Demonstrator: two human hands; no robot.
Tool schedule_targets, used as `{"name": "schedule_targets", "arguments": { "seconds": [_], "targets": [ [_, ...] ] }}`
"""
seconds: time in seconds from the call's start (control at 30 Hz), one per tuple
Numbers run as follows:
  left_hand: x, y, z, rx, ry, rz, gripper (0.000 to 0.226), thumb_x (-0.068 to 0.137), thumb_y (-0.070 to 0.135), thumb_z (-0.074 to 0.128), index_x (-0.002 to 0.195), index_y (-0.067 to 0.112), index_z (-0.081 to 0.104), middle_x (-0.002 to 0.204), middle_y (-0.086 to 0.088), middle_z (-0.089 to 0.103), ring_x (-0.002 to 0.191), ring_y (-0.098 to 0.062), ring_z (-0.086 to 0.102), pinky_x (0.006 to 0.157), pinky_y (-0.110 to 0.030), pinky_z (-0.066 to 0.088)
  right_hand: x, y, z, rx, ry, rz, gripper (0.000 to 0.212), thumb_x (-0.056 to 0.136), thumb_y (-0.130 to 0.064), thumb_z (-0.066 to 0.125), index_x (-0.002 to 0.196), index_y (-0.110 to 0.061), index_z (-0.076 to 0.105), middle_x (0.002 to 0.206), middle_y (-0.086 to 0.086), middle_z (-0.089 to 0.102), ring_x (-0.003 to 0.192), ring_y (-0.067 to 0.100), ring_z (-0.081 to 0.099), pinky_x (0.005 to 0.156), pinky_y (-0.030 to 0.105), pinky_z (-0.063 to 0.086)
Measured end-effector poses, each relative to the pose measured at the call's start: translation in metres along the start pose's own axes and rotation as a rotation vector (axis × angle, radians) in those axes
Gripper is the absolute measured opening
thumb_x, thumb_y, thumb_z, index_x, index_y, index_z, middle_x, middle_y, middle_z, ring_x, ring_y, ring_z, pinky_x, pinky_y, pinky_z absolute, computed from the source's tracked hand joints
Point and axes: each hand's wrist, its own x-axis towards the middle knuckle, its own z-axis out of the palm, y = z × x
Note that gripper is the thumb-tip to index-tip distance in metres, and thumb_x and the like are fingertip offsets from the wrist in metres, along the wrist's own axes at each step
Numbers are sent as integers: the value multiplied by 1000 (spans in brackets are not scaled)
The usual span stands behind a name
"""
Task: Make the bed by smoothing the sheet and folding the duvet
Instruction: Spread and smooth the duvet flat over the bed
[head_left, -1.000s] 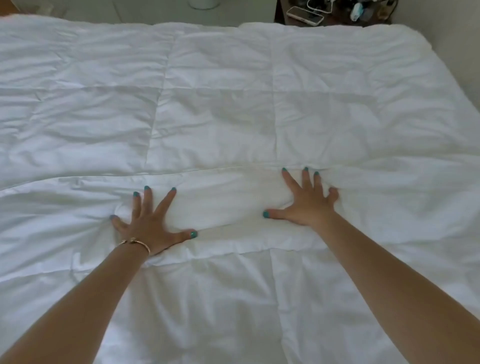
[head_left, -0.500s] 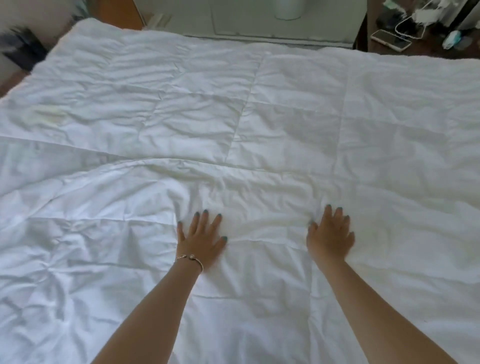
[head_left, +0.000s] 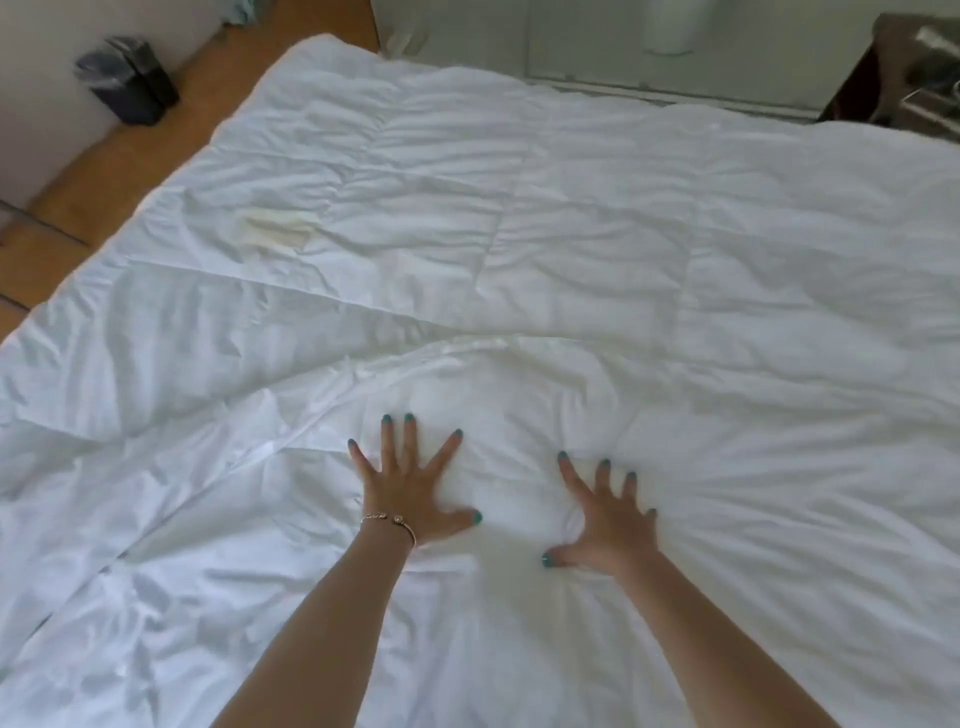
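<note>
A white quilted duvet (head_left: 571, 234) covers the whole bed, its near part folded over so that a fold edge runs across the middle. A yellowish stain marks its far left panel. My left hand (head_left: 410, 488), with a thin bracelet at the wrist, lies flat on the folded layer, fingers spread. My right hand (head_left: 608, 525) presses flat beside it, fingers apart. Neither hand holds any fabric. The sheet beneath is hidden.
A black bin (head_left: 130, 78) stands on the wooden floor (head_left: 104, 171) by the wall at the far left. A dark bedside table (head_left: 904, 73) with objects on it sits at the far right. A pale wall panel runs behind the bed.
The view has swung left, so the floor and the bin show. Both hands have come closer together on the folded layer and spread their fingers wider.
</note>
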Motion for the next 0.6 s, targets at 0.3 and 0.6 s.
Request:
{"name": "schedule_targets", "arguments": {
  "seconds": [0.3, 0.6],
  "targets": [
    [51, -24, 48, -48, -22, 143, 116, 50, 102, 14, 131, 43, -44, 146, -18, -43, 134, -41, -39, 101, -73, -12, 39, -34, 29, -256, 25, 273, 153, 48, -70, 81, 128, -45, -48, 155, 10, -29, 142, 45, -19, 108, 71, 10],
    [58, -15, 43, -5, -173, 110, 123, 51, 102, 16, 124, 32, -54, 134, -23, -55, 126, -44, -47, 101, -74, -13, 40, -29, 22, -148, -3, 260, 152, 49, -63, 84, 126, -51, -46, 154, 9, -34, 140, 42, -29, 107, 74, 2]
  ]
}}
